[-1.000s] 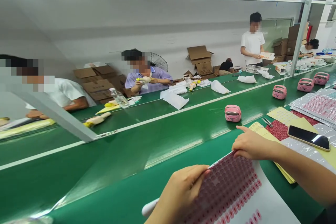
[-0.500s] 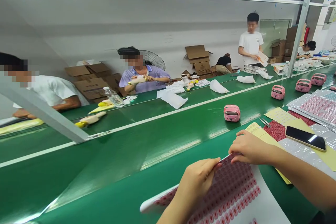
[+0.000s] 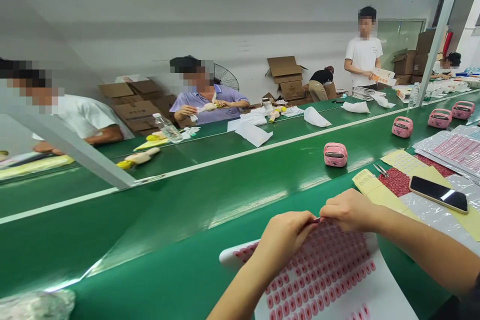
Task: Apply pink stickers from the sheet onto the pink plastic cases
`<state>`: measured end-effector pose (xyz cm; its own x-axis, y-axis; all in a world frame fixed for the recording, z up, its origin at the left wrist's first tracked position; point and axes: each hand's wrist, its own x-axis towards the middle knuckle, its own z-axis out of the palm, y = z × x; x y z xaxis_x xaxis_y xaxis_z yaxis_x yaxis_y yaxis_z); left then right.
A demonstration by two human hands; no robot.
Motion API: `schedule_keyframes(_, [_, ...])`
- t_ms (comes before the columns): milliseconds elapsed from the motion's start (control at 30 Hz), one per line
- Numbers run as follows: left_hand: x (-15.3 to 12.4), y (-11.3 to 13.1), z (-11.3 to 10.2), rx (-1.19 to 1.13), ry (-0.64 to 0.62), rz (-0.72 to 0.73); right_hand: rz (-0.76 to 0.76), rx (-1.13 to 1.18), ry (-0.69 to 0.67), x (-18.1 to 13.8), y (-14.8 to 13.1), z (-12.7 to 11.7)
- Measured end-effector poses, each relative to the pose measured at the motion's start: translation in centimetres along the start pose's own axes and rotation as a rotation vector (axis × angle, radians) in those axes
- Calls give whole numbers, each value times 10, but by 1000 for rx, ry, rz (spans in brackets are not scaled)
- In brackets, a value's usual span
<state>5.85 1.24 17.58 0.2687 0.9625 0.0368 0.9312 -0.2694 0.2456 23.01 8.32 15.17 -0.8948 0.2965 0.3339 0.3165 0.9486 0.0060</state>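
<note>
A white sheet of small pink-red oval stickers (image 3: 322,280) hangs over the near edge of the green work surface, its far edge bent up. My left hand (image 3: 287,235) pinches that top edge between thumb and fingers. Close beside it, my right hand (image 3: 347,212) grips the same edge, fingers closed. The two hands nearly touch. Part of the sheet is hidden behind my left forearm.
Pink rounded cases (image 3: 335,155) stand along the green belt (image 3: 180,195). To my right lie a phone (image 3: 438,194), tweezers (image 3: 381,170), yellow paper (image 3: 369,185) and stacked sticker sheets (image 3: 453,147). Across the belt, several people work; a slanted metal post (image 3: 86,145) stands at left.
My hands have drawn closer together along the sheet's edge, and the right hand has closed more tightly. The camera has shifted slightly, bringing a crumpled plastic bundle into view at lower left.
</note>
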Motion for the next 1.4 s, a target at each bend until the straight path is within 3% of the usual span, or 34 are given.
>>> schedule_keyframes(133, [-5,-11,-11,-62,-33,-60,37,99,41,-2,5,0])
schedule_keyframes(333, [-12,-27,-7,12,27,-187,92,225,19,-5,15,6])
schedule_keyframes(633, [-20,-38,-15,-40,-152,-175,193,299,-96,2,23,-2])
schedule_keyframes(800, [-20,-49,-16,51,-39,-372,204,275,-103,4,28,1])
schedule_keyframes(933, [-19,-61,-13,-154,2,-373,224,211,-121,7,37,9])
schedule_keyframes(1133, [-16,-86,-2,-601,32,-416,336,116,-254,20,47,24])
schedule_keyframes(1400, [-6,-118,37,-927,271,-585,492,138,-273,29,59,51])
